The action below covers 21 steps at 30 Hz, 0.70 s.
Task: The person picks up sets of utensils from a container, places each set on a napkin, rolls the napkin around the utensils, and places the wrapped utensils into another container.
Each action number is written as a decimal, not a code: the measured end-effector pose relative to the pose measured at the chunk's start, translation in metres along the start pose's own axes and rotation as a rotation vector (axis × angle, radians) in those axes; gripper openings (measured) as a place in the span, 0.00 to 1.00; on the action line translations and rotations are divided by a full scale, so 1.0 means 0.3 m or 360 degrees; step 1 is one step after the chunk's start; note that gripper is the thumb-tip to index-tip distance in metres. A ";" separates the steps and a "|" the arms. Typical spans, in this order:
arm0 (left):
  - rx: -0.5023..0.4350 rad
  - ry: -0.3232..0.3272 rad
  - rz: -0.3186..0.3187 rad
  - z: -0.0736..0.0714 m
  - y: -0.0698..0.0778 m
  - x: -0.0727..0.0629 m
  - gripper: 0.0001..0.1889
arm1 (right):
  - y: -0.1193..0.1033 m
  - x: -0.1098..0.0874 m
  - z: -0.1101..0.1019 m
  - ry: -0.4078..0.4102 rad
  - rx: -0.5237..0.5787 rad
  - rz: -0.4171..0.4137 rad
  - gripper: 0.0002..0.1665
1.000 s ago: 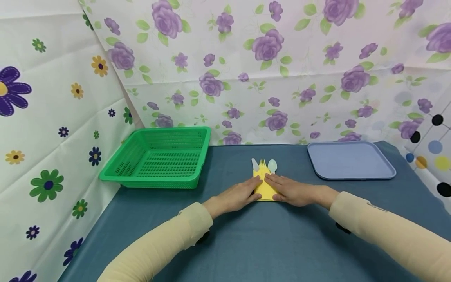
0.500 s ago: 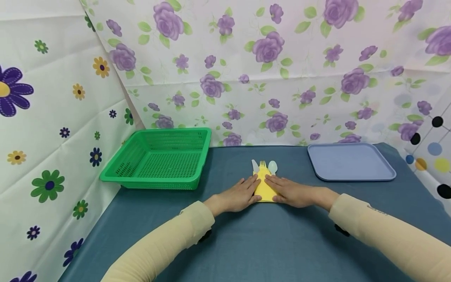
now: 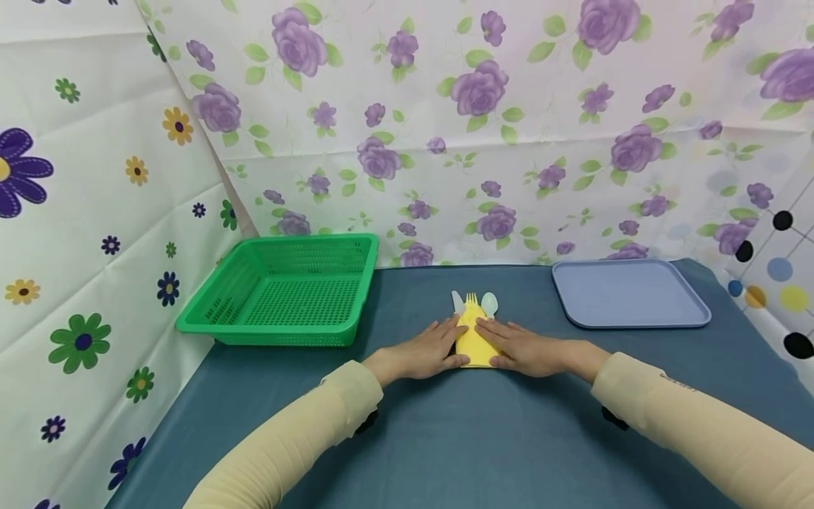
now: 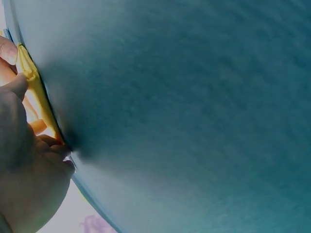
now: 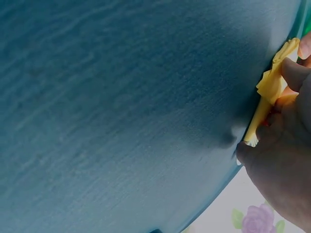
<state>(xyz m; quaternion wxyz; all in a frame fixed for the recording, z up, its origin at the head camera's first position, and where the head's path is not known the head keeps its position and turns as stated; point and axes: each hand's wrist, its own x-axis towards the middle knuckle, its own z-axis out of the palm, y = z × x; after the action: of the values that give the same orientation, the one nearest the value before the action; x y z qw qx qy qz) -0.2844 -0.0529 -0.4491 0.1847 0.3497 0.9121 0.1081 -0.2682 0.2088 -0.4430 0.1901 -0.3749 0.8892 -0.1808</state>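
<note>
On the table lies a folded yellow napkin (image 3: 477,350). From its far end stick out a pale plastic knife (image 3: 458,302), a yellow fork (image 3: 471,299) and a pale green spoon (image 3: 489,304). My left hand (image 3: 425,353) rests on the napkin's left side with fingers extended, thumb at the near corner. From the other side, my right hand (image 3: 528,351) lies on it the same way. Both wrist views show the napkin's side edge low against the tabletop, fingertips right along it; the cutlery handles are hidden inside.
A green perforated basket (image 3: 273,331) stands at the back left of the blue table cover (image 3: 458,438). At the back right is a blue-grey tray (image 3: 629,293). Flowered cloth (image 3: 432,92) hangs behind the table.
The head view shifts very slightly. Both hands stay on the napkin in nearly the same pose, and the cutlery keeps its place.
</note>
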 end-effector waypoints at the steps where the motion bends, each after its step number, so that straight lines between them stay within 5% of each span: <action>1: -0.0013 0.0003 0.0000 0.004 -0.002 0.000 0.40 | 0.000 0.000 0.000 -0.0004 0.0003 0.0003 0.42; 7: 0.0007 0.0040 0.0034 0.023 -0.003 -0.006 0.39 | 0.001 0.000 -0.002 -0.0023 0.0037 0.0000 0.42; 21: 0.0268 0.0354 0.0426 0.042 0.011 -0.030 0.25 | 0.007 -0.002 0.003 -0.0025 0.0083 -0.0015 0.42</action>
<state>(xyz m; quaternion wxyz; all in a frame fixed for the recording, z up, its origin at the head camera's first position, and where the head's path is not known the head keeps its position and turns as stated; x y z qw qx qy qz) -0.2712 -0.0557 -0.4571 0.0368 0.4679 0.8781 0.0929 -0.2686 0.2104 -0.4447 0.2059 -0.3754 0.8809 -0.2019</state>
